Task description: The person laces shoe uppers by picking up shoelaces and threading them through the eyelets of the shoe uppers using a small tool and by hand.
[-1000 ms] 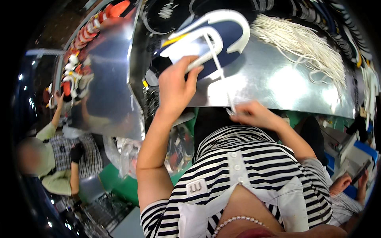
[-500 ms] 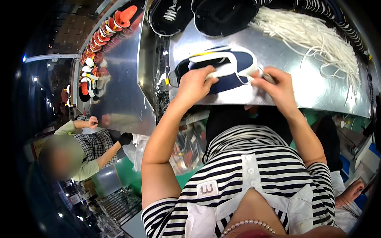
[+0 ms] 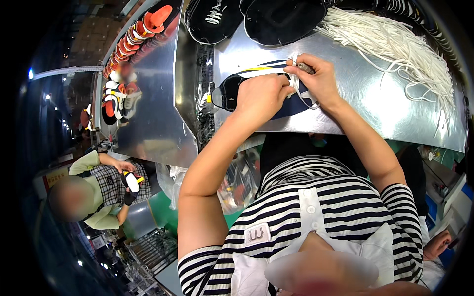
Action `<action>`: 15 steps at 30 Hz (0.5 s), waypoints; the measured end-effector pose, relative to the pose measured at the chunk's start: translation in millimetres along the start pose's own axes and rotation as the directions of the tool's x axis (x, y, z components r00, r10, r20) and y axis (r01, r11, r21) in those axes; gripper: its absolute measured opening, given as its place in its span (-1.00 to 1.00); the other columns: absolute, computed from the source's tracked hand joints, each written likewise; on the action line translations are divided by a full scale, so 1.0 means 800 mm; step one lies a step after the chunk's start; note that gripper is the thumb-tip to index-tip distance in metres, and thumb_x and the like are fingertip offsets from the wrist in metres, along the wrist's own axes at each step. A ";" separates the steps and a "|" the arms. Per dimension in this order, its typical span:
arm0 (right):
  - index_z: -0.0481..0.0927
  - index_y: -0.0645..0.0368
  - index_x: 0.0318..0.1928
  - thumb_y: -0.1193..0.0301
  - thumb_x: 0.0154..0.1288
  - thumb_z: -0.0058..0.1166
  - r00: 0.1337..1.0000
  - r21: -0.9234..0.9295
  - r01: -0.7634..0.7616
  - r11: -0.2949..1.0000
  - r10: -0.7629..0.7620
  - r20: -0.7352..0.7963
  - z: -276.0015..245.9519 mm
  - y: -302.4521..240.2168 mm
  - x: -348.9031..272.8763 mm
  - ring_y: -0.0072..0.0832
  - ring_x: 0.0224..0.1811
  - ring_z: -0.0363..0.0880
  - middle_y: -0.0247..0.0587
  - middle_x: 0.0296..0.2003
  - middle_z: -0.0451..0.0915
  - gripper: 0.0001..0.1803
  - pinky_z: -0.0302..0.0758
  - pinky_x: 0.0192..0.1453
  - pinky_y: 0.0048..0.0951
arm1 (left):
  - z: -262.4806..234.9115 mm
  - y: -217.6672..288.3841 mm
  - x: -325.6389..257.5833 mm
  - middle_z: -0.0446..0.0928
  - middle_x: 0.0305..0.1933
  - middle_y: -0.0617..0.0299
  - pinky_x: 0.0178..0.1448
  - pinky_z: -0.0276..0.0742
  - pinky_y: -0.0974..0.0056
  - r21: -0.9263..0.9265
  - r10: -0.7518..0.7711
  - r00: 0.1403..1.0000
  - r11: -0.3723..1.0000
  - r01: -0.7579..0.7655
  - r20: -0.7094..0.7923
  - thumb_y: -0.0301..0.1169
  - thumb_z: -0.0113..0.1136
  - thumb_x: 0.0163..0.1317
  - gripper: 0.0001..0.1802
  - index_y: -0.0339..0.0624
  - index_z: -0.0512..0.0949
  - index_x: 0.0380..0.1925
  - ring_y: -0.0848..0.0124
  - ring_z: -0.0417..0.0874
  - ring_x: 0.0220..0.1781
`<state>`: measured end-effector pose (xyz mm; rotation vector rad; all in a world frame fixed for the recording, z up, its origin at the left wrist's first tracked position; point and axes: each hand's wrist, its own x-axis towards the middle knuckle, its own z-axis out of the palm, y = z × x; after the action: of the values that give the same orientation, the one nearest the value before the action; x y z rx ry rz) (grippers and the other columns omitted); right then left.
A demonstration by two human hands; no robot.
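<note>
Step in hand: lacing the dark navy shoe upper (image 3: 232, 91) with white and yellow trim, which lies flat on the steel counter (image 3: 375, 103), just in front of the person. Left hand (image 3: 259, 98) is clamped down on the upper's middle and pins it. Right hand (image 3: 318, 81) has its fingers pinched on a white lace (image 3: 296, 86) at the eyelet area, with a small dark tool tip showing above the knuckles; can't tell what it is.

Judgement: the next move needs the lace end fed cleanly through an eyelet while the left hand keeps the upper from sliding.

Versus 0.5 s ago: both hands sit closer together over the upper, and the right has moved in onto the lace. The pile of loose white laces (image 3: 395, 44) is unchanged at the right.
</note>
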<state>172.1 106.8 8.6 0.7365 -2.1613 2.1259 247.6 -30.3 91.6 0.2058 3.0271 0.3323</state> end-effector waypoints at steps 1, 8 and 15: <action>0.67 0.23 -0.33 0.37 0.11 0.36 1.000 0.005 0.011 1.000 -0.011 -0.006 -0.001 0.001 0.001 -0.61 -0.51 0.55 -0.27 -0.49 0.67 -0.79 0.42 -0.41 -0.55 | 0.007 -0.003 0.005 0.61 -0.50 0.12 -0.28 0.52 0.09 -0.018 -0.005 1.000 1.000 0.005 -0.009 -0.13 0.18 0.22 -0.71 -0.11 0.65 -0.43 0.14 0.66 -0.36; 0.50 0.27 -0.03 0.33 0.26 0.20 0.986 -0.048 -0.153 0.987 0.156 0.055 -0.024 -0.028 -0.015 -0.33 -0.24 0.66 -0.02 -0.26 0.67 -0.65 0.53 -0.21 -0.41 | 0.016 -0.018 0.010 0.63 -0.48 0.10 -0.26 0.53 0.10 -0.284 -0.056 0.998 0.957 0.058 0.016 -0.12 0.18 0.19 -0.71 -0.07 0.70 -0.37 0.11 0.66 -0.40; 0.46 0.28 -0.13 0.40 0.34 0.06 0.880 -0.120 -0.382 0.916 0.400 0.258 -0.046 -0.060 -0.066 -0.21 -0.38 0.69 -0.06 -0.38 0.68 -0.80 0.55 -0.30 -0.32 | 0.005 -0.019 0.014 0.61 -0.50 0.07 -0.33 0.51 0.15 -0.312 -0.068 0.996 0.947 0.081 0.052 -0.22 0.23 0.18 -0.76 -0.17 0.67 -0.41 0.14 0.64 -0.47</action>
<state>224.1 159.7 38.5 0.6734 -2.7202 2.2231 235.3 -42.7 83.6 0.0725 2.8777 0.7828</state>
